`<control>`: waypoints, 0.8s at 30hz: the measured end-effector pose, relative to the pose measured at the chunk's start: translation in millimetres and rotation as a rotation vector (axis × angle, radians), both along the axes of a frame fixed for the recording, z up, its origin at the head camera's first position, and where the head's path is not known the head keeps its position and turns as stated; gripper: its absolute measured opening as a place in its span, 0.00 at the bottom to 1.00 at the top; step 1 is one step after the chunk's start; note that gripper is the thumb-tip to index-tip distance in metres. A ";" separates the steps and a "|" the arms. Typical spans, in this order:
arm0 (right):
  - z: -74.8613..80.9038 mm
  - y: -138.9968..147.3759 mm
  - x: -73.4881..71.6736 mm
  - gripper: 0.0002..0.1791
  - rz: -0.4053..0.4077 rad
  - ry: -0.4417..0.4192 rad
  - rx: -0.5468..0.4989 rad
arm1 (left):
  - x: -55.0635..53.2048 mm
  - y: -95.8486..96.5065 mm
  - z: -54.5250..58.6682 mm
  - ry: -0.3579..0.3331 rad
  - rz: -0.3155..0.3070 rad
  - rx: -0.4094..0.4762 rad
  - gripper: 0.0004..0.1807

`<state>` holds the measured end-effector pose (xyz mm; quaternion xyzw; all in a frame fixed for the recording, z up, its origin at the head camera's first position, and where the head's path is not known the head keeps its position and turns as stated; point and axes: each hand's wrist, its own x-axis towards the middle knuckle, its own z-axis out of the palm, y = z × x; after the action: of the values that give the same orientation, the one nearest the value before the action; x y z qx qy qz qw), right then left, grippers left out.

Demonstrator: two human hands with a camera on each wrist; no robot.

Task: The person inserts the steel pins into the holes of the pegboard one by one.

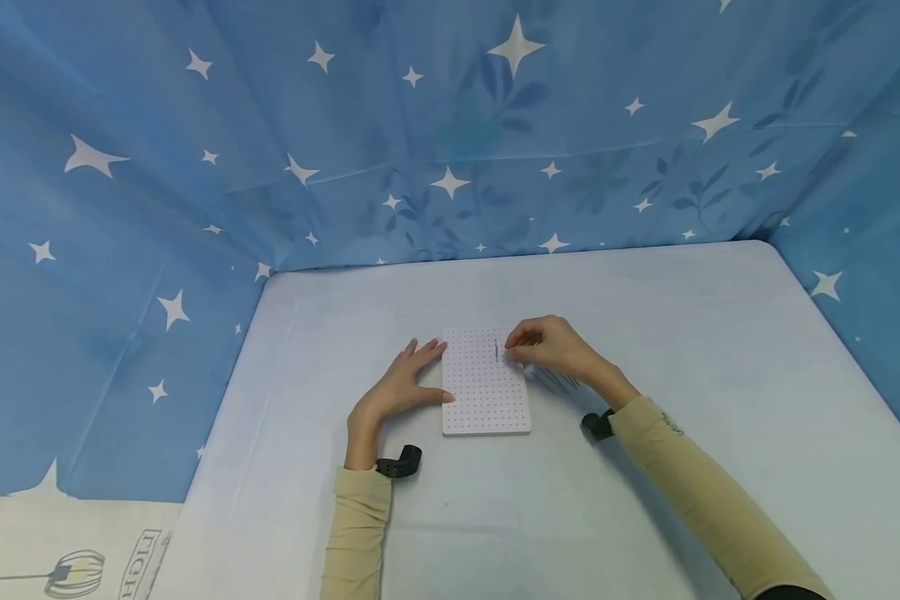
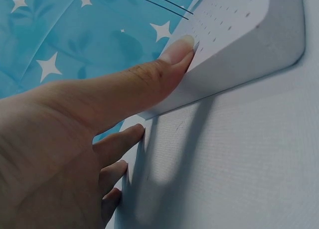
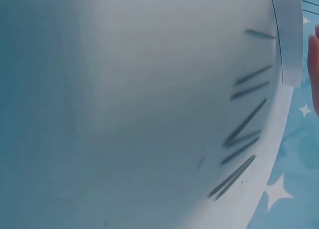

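Note:
A white pegboard (image 1: 480, 392) with rows of small holes lies on the table. My left hand (image 1: 399, 385) steadies its left side; in the left wrist view the thumb (image 2: 177, 55) presses the top edge, while the other fingers spread along the side. Two thin metal pins (image 2: 167, 8) stand upright in the board, seen as a dark line in the head view. Just right of them, my right hand (image 1: 555, 346) is over the upper right part, thumb and fingertips pinched together on a thin pin that is hardly visible.
Several thin metal pins (image 3: 245, 122) lie loose on the table to the right of the board, partly under my right wrist. A white cloth (image 1: 495, 517) covers the table. Blue star-patterned curtains (image 1: 450, 125) hang behind it and at both sides.

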<state>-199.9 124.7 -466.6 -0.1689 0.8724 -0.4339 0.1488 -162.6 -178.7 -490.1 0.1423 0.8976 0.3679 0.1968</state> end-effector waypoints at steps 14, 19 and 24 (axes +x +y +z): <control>-0.6 21.9 1.9 0.10 -0.022 0.019 0.050 | 0.1 0.4 -0.1 0.008 0.003 -0.001 0.51; 0.9 30.6 1.4 0.11 -0.027 0.014 0.059 | -0.1 -0.2 -0.5 0.004 0.001 -0.001 0.51; -1.6 39.4 0.0 0.12 -0.025 0.015 0.083 | 0.0 0.2 0.8 0.003 -0.002 -0.001 0.51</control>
<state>-199.9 164.1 -468.2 -0.1550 0.8927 -0.3980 0.1437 -162.7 -178.5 -489.4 0.1435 0.8979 0.3673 0.1957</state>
